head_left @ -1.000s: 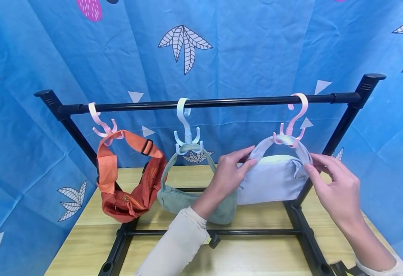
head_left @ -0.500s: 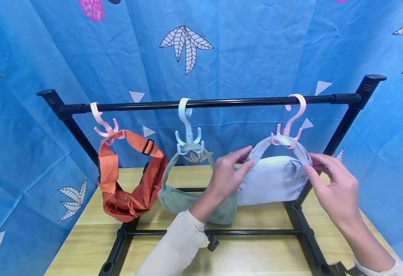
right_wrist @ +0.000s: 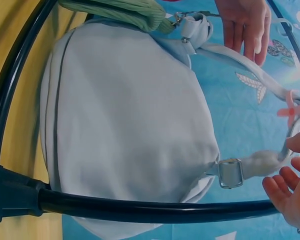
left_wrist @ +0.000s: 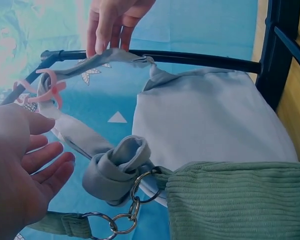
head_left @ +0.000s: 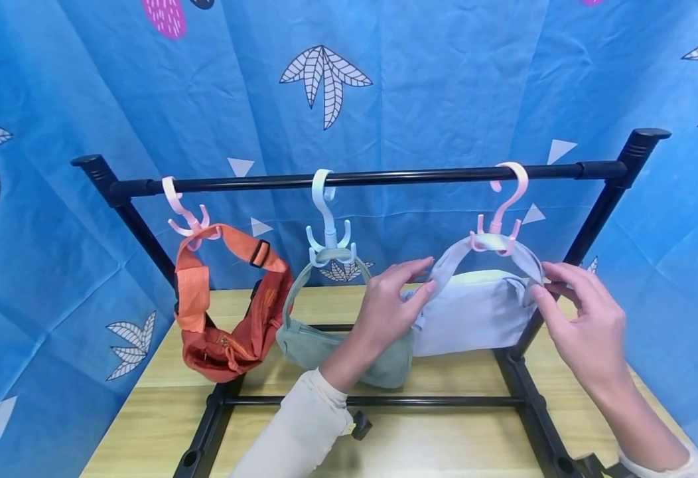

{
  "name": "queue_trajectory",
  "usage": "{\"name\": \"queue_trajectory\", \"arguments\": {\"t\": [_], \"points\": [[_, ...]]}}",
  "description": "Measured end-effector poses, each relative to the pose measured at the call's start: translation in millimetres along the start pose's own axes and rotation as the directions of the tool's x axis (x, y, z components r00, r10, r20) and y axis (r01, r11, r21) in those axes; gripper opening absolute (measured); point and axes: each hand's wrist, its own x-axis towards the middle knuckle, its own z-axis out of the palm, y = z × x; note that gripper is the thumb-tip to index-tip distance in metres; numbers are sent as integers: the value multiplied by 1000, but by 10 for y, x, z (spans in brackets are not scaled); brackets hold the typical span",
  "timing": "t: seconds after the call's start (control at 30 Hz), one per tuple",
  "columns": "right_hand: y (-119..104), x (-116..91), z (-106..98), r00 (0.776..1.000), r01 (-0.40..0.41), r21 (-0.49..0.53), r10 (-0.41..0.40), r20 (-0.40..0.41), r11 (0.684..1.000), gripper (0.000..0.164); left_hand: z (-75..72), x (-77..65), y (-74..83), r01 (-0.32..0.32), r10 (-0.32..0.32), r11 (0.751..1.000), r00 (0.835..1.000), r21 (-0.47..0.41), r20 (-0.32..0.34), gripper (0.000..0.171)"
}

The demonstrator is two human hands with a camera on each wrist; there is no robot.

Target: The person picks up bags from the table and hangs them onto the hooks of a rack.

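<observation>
A pale grey-blue shoulder bag (head_left: 474, 315) hangs by its strap (head_left: 462, 255) from a pink four-prong hook (head_left: 498, 226). My left hand (head_left: 393, 299) is at the left side of the strap; in the left wrist view its fingers (left_wrist: 45, 160) are relaxed, with none curled round the strap. My right hand (head_left: 584, 315) is at the strap's right side. In the right wrist view, its thumb and fingers (right_wrist: 276, 192) stand apart near the strap above the metal buckle (right_wrist: 230, 173); the fingertips touch the strap in the left wrist view.
A green corduroy bag (head_left: 313, 348) hangs from a light blue hook (head_left: 328, 219), partly behind my left forearm. An orange-red waist bag (head_left: 247, 338) hangs from another pink hook (head_left: 190, 216). The black rack (head_left: 409, 176) stands on a wooden table (head_left: 432, 438) before a blue curtain (head_left: 444, 86).
The right pink hook has shifted slightly left along the bar. My right hand has moved slightly right, and the strap loop spreads a little wider. My fingers appear looser on the strap.
</observation>
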Motion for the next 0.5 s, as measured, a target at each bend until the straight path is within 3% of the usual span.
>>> {"name": "queue_trajectory", "arguments": {"t": [0.23,0.5], "points": [[-10,11,-6,1000,17,-20,-17,13,1000,47,-64,-38,10,-19,19,999,1000,33,8,35],[-14,-27,16,999,-18,-30,19,46,999,43,-112,-97,5,-55,55,998,998,32,7,34]]}}
